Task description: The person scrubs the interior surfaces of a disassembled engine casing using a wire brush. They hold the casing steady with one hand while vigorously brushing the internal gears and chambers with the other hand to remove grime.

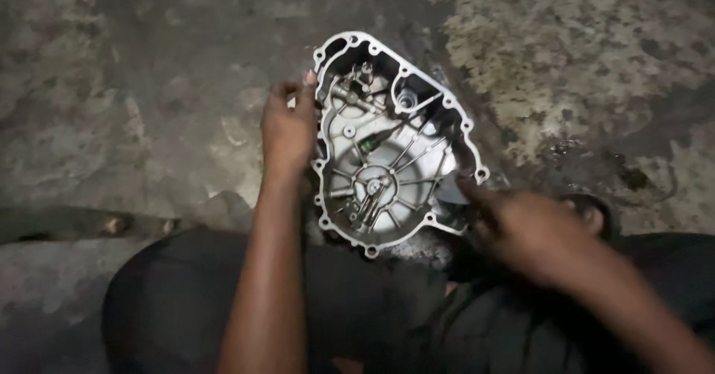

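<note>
The left hand (289, 132) has its grip closed on the nine o'clock rim of a silver cast-metal engine cover (391, 139), irregular in outline, with bolt-hole lugs round the edge and ribs, small shafts and levers inside. The cover is propped inner face up above the person's dark-clad lap (186, 299). The right hand (532, 232), blurred, touches its four o'clock edge with one extended finger, grip otherwise loose. The casting looks rigid, fairly heavy and probably oily; the flanged rim offers the safest hold. Beyond lies a stained, mottled concrete floor (581, 54).

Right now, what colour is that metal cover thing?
Silvery grey, with a small green part inside. The engine cover shows best in the head view.
</note>
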